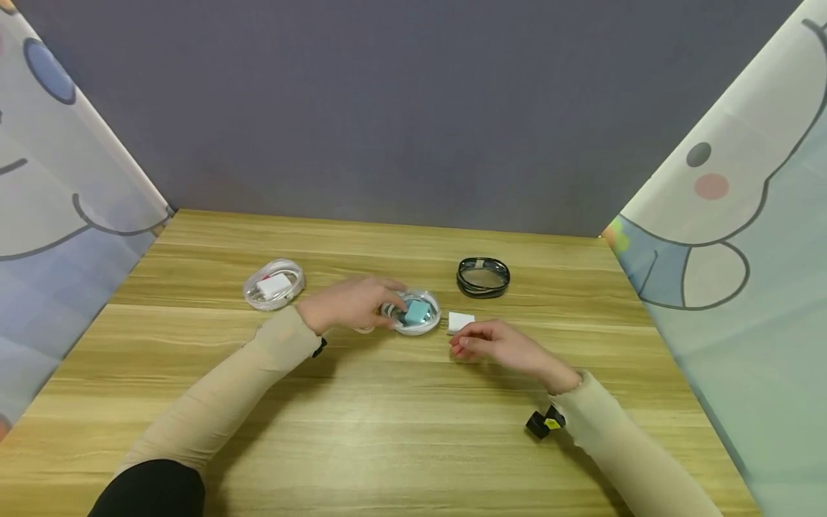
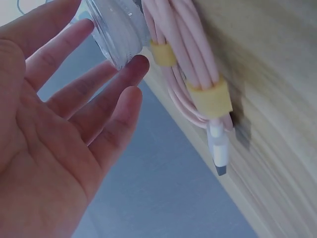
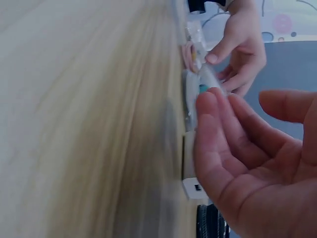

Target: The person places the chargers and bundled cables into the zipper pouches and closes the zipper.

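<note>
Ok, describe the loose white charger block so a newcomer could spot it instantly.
On the wooden table, find the bare right hand. Right beside it is a white rectangular charger block. Unlike the white block inside the leftmost white cable coil, it lies outside any coil.

Teal block [image 1: 418, 311] at centre, white plug [image 1: 460, 321] right of it, black cable [image 1: 482, 291] upper right; yellow-brown streaked table [image 1: 388, 445]. Upper centre, left wrist view: pink cable [image 2: 188, 44], 2 yellow bands [image 2: 210, 99].
</note>
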`<control>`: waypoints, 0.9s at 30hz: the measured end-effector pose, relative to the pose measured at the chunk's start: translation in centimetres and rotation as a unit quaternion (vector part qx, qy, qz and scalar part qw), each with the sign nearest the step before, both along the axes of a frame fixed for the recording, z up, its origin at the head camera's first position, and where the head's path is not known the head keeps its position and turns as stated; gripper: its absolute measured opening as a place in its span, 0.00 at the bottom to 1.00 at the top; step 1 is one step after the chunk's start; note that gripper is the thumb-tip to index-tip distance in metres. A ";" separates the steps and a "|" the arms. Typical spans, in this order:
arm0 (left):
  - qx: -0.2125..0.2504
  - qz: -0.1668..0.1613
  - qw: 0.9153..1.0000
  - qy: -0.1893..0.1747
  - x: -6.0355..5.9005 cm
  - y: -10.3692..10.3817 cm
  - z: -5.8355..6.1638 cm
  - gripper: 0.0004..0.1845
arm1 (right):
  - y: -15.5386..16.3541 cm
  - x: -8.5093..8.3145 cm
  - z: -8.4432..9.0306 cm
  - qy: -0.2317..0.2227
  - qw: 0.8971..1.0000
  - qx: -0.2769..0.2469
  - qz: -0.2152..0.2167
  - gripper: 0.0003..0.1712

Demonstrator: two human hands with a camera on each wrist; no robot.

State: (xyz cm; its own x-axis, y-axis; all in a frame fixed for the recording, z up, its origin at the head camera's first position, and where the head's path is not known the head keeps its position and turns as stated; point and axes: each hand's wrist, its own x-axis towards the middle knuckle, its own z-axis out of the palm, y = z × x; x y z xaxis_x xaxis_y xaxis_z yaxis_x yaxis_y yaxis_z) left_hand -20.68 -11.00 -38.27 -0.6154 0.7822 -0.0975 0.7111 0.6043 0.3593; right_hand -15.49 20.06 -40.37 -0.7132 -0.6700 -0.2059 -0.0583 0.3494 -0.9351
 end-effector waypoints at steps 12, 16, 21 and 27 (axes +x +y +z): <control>0.002 -0.032 0.998 0.046 2.7 -0.3 0.0 0.23 | 0.3 -0.5 -0.5 0.035 0.998 0.053 -0.030 0.22; -0.009 -0.025 0.999 0.048 3.1 -0.4 0.1 0.21 | 0.2 -0.5 -0.6 0.032 0.997 0.046 -0.052 0.24; 0.001 -0.025 0.999 0.038 3.2 -0.2 0.1 0.19 | 0.1 -0.7 -0.8 0.027 0.996 0.041 -0.069 0.26; 0.012 -0.052 0.998 0.025 3.8 0.3 0.2 0.18 | -0.4 -0.7 -1.0 0.039 0.996 0.043 -0.070 0.25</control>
State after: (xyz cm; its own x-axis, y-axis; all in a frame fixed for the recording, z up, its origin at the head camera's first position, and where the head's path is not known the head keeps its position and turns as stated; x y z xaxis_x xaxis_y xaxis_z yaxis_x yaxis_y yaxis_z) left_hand -16.91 -10.74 -38.05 -0.5343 0.8438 -0.0502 0.7868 0.5181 0.3354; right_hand -16.23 19.65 -41.42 -0.8146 -0.5451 -0.1982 -0.0755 0.4385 -0.8955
